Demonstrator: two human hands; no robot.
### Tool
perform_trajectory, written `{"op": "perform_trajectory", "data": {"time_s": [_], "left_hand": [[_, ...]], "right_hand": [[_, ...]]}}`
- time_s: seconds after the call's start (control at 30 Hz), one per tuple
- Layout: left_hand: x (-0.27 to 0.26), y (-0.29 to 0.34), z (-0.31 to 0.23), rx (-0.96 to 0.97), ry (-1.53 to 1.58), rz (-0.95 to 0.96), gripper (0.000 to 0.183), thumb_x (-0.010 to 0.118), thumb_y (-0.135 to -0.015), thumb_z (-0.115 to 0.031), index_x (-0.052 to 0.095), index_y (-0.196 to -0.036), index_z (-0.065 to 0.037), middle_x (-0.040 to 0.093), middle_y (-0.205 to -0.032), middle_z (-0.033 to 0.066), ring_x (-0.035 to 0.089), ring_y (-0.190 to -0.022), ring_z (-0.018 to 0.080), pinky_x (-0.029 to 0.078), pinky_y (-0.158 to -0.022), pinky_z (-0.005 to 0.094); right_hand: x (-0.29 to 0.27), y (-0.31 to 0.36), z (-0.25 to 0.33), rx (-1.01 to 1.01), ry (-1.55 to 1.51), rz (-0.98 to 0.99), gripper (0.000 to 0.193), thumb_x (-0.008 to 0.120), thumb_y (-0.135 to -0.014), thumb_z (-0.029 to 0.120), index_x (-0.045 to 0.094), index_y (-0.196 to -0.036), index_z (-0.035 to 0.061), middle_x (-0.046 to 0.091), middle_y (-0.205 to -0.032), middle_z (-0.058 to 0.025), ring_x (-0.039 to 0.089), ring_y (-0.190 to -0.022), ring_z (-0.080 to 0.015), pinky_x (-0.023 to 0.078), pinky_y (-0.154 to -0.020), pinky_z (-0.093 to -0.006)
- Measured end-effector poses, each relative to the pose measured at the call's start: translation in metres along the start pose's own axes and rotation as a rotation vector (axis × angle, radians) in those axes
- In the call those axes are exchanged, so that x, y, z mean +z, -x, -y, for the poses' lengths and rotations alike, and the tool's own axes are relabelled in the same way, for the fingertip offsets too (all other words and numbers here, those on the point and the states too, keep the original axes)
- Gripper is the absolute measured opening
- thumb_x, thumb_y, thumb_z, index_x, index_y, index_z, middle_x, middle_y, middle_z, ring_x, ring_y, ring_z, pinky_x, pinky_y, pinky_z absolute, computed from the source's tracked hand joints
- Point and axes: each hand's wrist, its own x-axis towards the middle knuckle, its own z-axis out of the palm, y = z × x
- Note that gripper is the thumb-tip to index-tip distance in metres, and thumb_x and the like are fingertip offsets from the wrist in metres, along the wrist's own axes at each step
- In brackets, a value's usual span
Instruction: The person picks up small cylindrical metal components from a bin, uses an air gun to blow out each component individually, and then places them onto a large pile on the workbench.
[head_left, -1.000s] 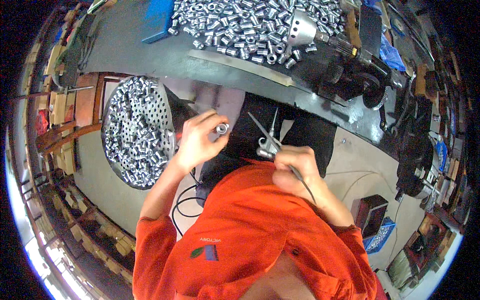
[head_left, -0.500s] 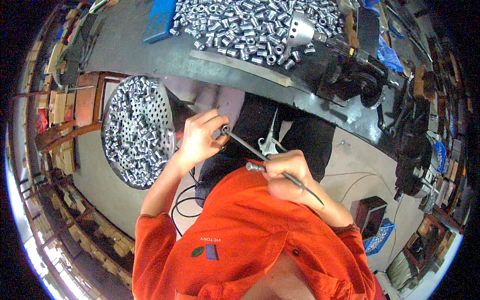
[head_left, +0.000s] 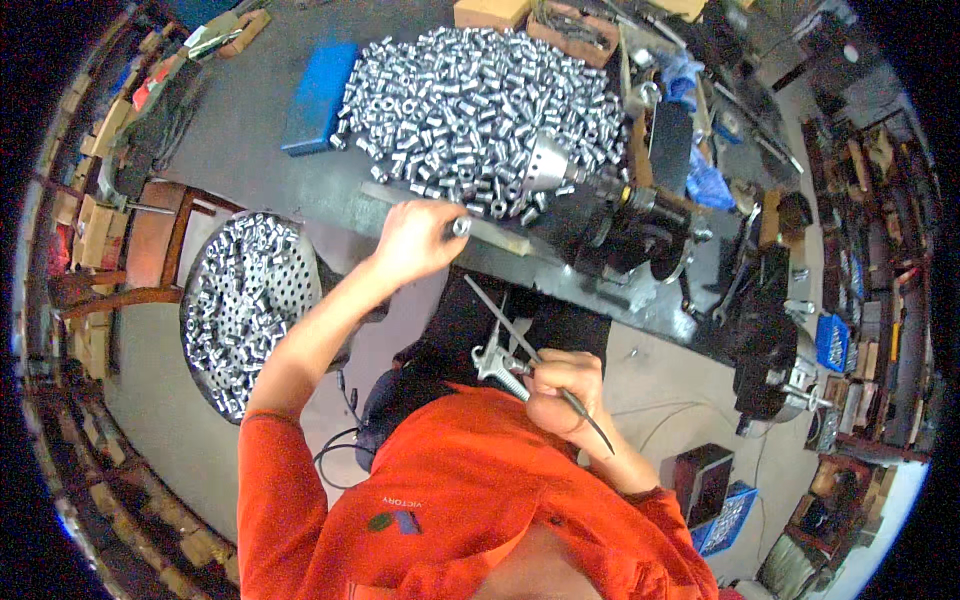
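Left hand (head_left: 425, 240) near the front edge of the worktop (head_left: 320, 190), before the big pile (head_left: 450, 120) of bright metal parts. Fingers clamped on one small metal sleeve (head_left: 461, 227), its open end facing out past the thumb side; most of its length lost in the grip. Cannot tell whether the hand rests on the flat strip (head_left: 500, 238) beneath or hangs above it. Right hand (head_left: 565, 395) low, in front of the orange shirt (head_left: 450, 460), fingers closed round a long thin rod (head_left: 500, 312); the rod's straight end slants up toward the left hand, apart from the sleeve, its dark curved tail sticking out behind. A silver gun-like tool (head_left: 488, 360) sits just beside the right hand, partly hidden; cannot tell whether those fingers touch it too. More sleeves lie in the round tray (head_left: 292, 285) at the left, holes showing through its bottom. On handling, by judgement: sleeve light enough for one hand, fully stiff, hard to break; the shiny round wall probably slick, more so if oily, apt to turn or slip out of a loose pinch. Best hold seems to be round the outside wall, thumb against the first fingers, the bore left uncovered, fingertips back from the rim in case it is sharp. Rod looks stiff, slim, likely light; gripping around its middle should keep the long end steady
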Motion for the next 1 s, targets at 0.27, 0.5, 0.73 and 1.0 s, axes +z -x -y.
{"op": "perform_trajectory", "data": {"time_s": [0.27, 0.5, 0.73, 1.0], "left_hand": [[-0.048, -0.089, -0.002, -0.099, 0.842, -0.155, 0.035, 0.063, -0.084, -0.009, 0.054, -0.116, 0.002, 0.061, -0.073, 0.0034, 0.057, -0.061, 0.0089, 0.047, -0.056, 0.0233], [-0.116, 0.08, 0.082, -0.463, 0.504, -0.319, 0.026, 0.057, -0.081, -0.007, 0.061, -0.105, 0.002, 0.058, -0.06, 0.0025, 0.052, -0.052, 0.0078, 0.045, -0.053, 0.0258], [-0.117, 0.234, 0.133, -0.635, -0.295, 0.076, 0.032, 0.06, -0.069, -0.008, 0.065, -0.101, -0.008, 0.065, -0.074, 0.0115, 0.064, -0.072, 0.0297, 0.051, -0.069, 0.0391], [-0.106, 0.247, 0.131, -0.681, -0.229, 0.126, 0.03, 0.07, -0.071, -0.02, 0.066, -0.098, -0.009, 0.064, -0.073, 0.0112, 0.064, -0.069, 0.0281, 0.05, -0.065, 0.0378]], "right_hand": [[0.015, 0.009, -0.006, 0.101, -0.012, 0.008, 0.031, 0.054, -0.055, -0.012, 0.029, -0.053, 0.0045, 0.033, -0.051, -0.0047, 0.033, -0.042, -0.0165, 0.022, -0.041, -0.0289], [0.026, 0.007, -0.012, 0.085, -0.027, -0.006, 0.036, 0.056, -0.056, -0.016, 0.027, -0.052, 0.0047, 0.032, -0.049, -0.0048, 0.035, -0.042, -0.0152, 0.024, -0.041, -0.0265], [0.036, -0.008, -0.01, 0.096, -0.065, 0.101, 0.035, 0.054, -0.056, -0.016, 0.026, -0.053, 0.0041, 0.03, -0.049, -0.0045, 0.03, -0.043, -0.0149, 0.021, -0.041, -0.0278], [0.034, 0.0, -0.015, 0.106, -0.033, 0.047, 0.034, 0.054, -0.056, -0.016, 0.027, -0.053, 0.004, 0.03, -0.049, -0.0042, 0.029, -0.043, -0.0146, 0.02, -0.041, -0.0278]]}}
